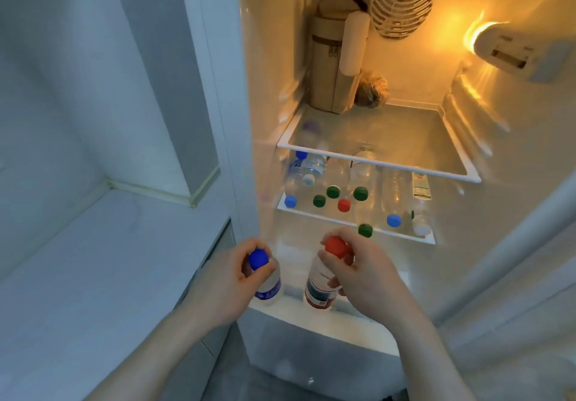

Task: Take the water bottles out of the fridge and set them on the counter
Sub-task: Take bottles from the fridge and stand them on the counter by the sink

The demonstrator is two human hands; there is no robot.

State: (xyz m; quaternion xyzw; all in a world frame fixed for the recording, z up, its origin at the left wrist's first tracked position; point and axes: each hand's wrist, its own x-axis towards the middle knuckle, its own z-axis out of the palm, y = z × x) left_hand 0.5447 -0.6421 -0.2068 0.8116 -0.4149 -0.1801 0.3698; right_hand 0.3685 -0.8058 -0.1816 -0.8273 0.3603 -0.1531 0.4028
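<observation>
**Both hands on bottles at the fridge mouth**

Grip, as I read it from the head view: left hand (229, 279) is curled round the neck of a blue-capped bottle (268, 288), fingers wrapped just under the blue cap (258, 259). Right hand (361, 271) is clamped on the neck of a red-capped bottle (318, 288), thumb and fingers closing under the red cap (336, 246). Both bottles are upright, side by side but not touching, in front of the bottom of the open fridge (486, 163). I cannot tell whether their bases rest on the fridge floor or hang clear of it.

Just above the hands: the lower glass shelf (402, 235) carries the remaining water bottles, most lying down with caps toward me. I count green caps at several spots, e.g. (333, 191), one red (344, 205), blue ones at left (290, 201) and right (394, 220), and white caps. One green cap (365, 230) sticks out past the shelf edge, near my right hand.

Upper glass shelf (377, 162): a beige zip bag (330, 67) stands at the back left with a white roll-shaped item (353, 45) leaning on it, and a dark wrapped lump (371, 88) beside them. Round vent (400, 10) on the back wall; lamp housing (501, 51) lit at right.

Counter (93, 276): pale surface to the left of the fridge, beside my left forearm.
</observation>
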